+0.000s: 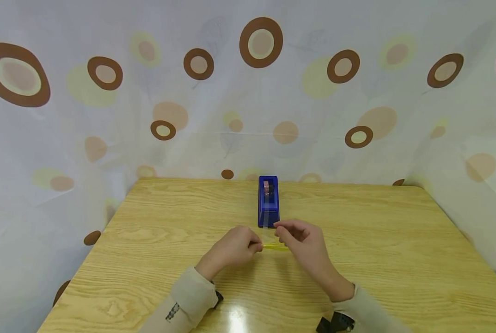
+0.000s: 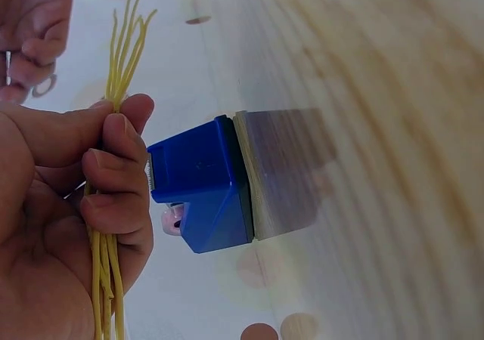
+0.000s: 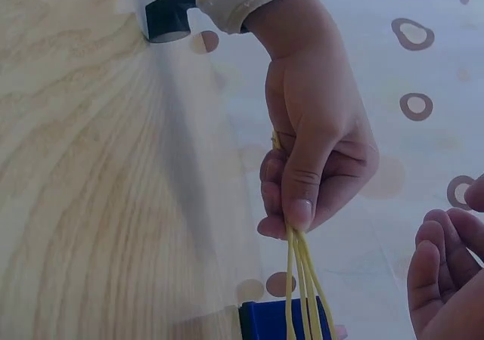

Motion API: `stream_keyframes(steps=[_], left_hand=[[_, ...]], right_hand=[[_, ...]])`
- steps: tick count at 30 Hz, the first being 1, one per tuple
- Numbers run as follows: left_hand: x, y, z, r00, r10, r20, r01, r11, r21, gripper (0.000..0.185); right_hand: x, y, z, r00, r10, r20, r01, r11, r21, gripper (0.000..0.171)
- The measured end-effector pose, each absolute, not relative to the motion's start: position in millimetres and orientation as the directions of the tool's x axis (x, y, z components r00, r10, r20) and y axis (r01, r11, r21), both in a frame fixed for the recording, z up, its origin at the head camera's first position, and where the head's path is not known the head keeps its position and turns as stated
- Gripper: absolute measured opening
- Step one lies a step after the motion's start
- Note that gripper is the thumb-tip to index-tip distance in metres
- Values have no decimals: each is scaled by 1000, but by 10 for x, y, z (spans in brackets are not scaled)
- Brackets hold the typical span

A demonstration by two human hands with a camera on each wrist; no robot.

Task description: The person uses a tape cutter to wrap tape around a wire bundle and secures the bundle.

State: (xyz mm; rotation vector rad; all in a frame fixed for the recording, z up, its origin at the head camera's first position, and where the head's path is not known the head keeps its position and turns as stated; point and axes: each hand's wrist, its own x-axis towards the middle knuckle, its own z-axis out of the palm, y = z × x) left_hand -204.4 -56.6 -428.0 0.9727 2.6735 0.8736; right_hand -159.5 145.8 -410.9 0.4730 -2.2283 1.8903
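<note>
My left hand (image 1: 235, 246) pinches a bundle of thin yellow cords (image 2: 125, 60) between thumb and fingers. Loose ends fan out beyond the fingertips, and the other part runs down across the palm. Close on the right, my right hand (image 1: 308, 243) has its thumb and index fingertip together at a faint strip of clear tape (image 1: 268, 232), apparently pinching its edge; the grip is hard to make out. Just beyond both hands stands a blue tape dispenser (image 1: 268, 201), its front end towards me. A roll of tape (image 1: 266, 187) sits inside it.
The wooden table (image 1: 168, 217) stretches out around the hands. Behind it hangs a pale cloth (image 1: 231, 101) with brown and beige circles. Black wrist devices (image 1: 341, 322) are strapped at the sleeve cuffs.
</note>
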Motion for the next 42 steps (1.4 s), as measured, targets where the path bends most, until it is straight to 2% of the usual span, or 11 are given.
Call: stream_keyframes(steps=[9,14,25,35,42], left_hand=[[-2038,-580,-4299,-774,631,53,537,610,584,20],[-2043,-581,-4304,-773,632,56,540,609,581,19],[-2034,-570,-4293,-770,636,54,538,602,590,20],[-2057,-571,-4299,-763,643,67,556,602,573,20],[-2053,-576,-4298,-766,639,64,556,611,564,22]], right_hand=[[-1771,1481,-4051,-927,-180,328,-353,127,-927,18],[-1875,1477,-4052,-942,-197,272,-302,145,-942,26],[-1953,1452,-4173,-968,-217,127,-172,206,-963,26],[-1989,1500,-4253,-951,-287,111,-202,311,-929,18],[-2017,1529,-4290,-932,-356,64,-215,402,-890,21]])
